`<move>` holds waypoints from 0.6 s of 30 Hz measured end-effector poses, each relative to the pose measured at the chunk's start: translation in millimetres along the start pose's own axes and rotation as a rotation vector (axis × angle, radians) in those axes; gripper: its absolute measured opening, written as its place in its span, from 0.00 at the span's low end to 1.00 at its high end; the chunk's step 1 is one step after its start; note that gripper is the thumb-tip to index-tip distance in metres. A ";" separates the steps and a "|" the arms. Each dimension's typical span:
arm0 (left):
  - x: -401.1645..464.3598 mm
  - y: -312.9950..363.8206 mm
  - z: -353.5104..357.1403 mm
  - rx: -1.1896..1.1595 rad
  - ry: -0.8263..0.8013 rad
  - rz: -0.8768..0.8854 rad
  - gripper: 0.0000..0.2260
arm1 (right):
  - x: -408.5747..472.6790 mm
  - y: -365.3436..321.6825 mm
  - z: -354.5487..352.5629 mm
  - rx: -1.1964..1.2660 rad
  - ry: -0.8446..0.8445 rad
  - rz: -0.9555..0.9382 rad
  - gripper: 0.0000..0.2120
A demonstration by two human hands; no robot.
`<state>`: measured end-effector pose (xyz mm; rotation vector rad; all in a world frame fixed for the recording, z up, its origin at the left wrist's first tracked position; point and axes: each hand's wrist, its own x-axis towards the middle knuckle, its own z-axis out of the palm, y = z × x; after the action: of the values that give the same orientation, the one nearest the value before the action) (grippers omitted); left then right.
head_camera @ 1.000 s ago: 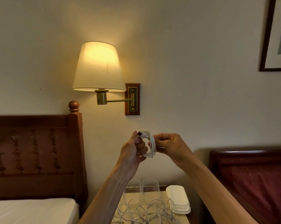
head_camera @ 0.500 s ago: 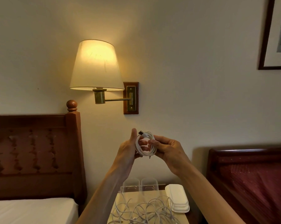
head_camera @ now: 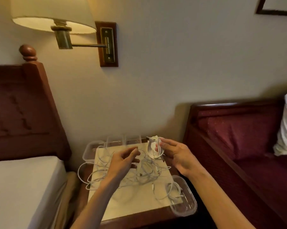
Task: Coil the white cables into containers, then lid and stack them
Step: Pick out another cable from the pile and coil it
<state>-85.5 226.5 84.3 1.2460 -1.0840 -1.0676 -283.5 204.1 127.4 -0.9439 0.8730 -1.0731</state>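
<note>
One coil [head_camera: 155, 148]: pinched upright in my right hand [head_camera: 175, 154], above nightstand [head_camera: 132, 207] far right corner.
Left hand [head_camera: 123, 160]: fingers loose, holding nothing, just beside coil.

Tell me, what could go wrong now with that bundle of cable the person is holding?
Only the right hand pinches the coiled cable; the left hand is open beside it. With that light grip the loops might spring apart. Under it lies a tangle of loose cables, so a hanging end could snag there. The clear container at the table's near right corner sticks out past the edge and could likely get knocked off.
</note>
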 end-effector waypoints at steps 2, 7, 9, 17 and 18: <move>-11.9 -53.9 5.7 0.155 -0.007 -0.048 0.05 | -7.2 30.0 -30.1 -0.059 0.150 0.000 0.11; -44.5 -158.6 11.3 0.608 -0.037 0.000 0.05 | -31.6 96.3 -80.0 -0.626 0.450 -0.214 0.11; -53.1 -187.0 10.1 0.722 -0.096 0.067 0.08 | -41.5 120.3 -89.4 -0.917 0.489 -0.325 0.11; -68.5 -221.4 13.7 0.849 -0.193 0.116 0.14 | -42.1 181.9 -110.9 -1.551 0.446 -0.270 0.06; -68.2 -222.3 13.4 0.850 -0.200 0.112 0.14 | -39.1 185.1 -112.5 -1.575 0.423 -0.253 0.05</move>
<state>-114.1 283.5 -139.7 1.7201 -1.8459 -0.6512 -338.4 256.4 -79.2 -2.1755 2.0773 -0.6324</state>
